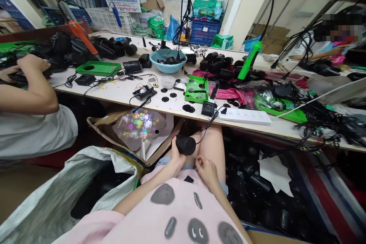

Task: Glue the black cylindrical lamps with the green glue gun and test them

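My left hand (pixel 177 161) is wrapped round a black cylindrical projector lamp (pixel 186 145) held above my lap. A thin black cable (pixel 206 131) runs from the lamp up to the table edge. Coloured light spots (pixel 140 124) fall on pale sheeting inside an open cardboard box (pixel 114 139) under the table, to the lamp's left. Close to my thigh and apart from the lamp, my right hand (pixel 206 169) has its fingers curled into a pinch; whatever they may hold is too small to make out.
On the table are a blue basket (pixel 166 68), green trays (pixel 197 88), a white power strip (pixel 244 116) and black housings. Electric screwdrivers (pixel 250 61) hang overhead. A white sack (pixel 51 190) stands left, black parts lie low right. A co-worker's arm (pixel 31 84) is left; another person sits far right.
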Motion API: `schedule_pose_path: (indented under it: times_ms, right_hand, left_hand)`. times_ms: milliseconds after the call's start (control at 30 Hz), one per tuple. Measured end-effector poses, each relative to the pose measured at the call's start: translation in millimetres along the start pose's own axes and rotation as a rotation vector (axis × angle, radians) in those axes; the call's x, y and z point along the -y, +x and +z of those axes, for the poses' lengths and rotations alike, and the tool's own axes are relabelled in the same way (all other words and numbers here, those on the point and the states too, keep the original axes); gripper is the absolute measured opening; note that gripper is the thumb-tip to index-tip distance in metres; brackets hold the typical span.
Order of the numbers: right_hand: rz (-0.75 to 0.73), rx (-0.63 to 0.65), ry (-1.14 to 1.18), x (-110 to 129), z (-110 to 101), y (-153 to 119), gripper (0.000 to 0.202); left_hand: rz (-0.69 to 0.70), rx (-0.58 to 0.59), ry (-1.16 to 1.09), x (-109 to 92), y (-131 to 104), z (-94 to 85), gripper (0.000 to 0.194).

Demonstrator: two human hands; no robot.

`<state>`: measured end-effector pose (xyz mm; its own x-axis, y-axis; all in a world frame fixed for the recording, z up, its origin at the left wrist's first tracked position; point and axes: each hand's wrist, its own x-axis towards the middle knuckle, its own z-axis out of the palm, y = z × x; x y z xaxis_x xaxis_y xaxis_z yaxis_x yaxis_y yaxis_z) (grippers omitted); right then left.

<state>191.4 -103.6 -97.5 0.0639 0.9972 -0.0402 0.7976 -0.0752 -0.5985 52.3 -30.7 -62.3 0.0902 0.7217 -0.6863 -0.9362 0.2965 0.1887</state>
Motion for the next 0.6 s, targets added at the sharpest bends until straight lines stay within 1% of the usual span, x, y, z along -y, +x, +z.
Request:
schedule_pose_path:
  times_ms: [333, 600]
  right_hand:
    - [-0.003, -0.030, 0.017, 0, 0, -5, 0.024]
    - [-0.026, -0.042, 0.021, -1, 2, -8, 0.021]
  left_hand:
    - [0.038, 0.029, 0.040, 0, -18, 1.5, 0.030]
    - [0.002, 0.048, 0.048, 0, -16, -4.4, 0.033]
